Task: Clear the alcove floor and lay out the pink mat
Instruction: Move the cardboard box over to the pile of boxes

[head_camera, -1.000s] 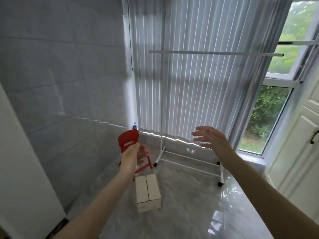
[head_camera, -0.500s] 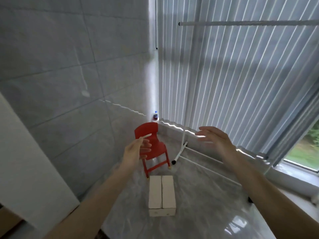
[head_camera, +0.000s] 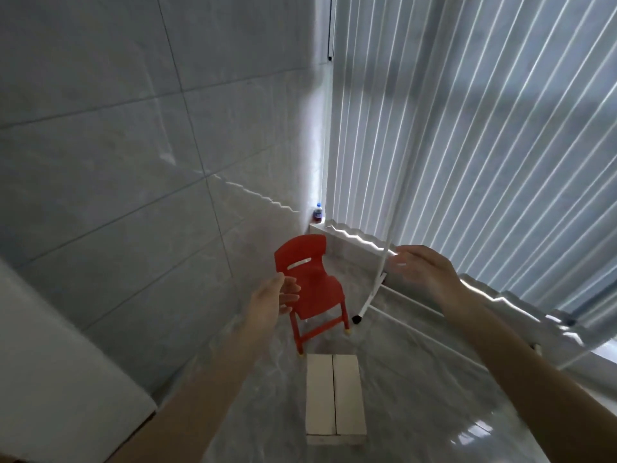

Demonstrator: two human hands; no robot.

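Tiled alcove floor [head_camera: 417, 412]: cluttered | chair [head_camera: 309, 285], box [head_camera: 335, 397] block mat space | your left hand [head_camera: 272, 300], right hand [head_camera: 422, 272]: spread open, empty, reaching.

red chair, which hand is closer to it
Left. The left hand is at the red chair's left edge, fingers open; the right hand reaches well to its right.

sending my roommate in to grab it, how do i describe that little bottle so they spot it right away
Go to the corner where the grey tiled wall meets the vertical blinds. On the low ledge there, behind the red chair, stands the small bottle, upright, with dark contents and a blue cap.
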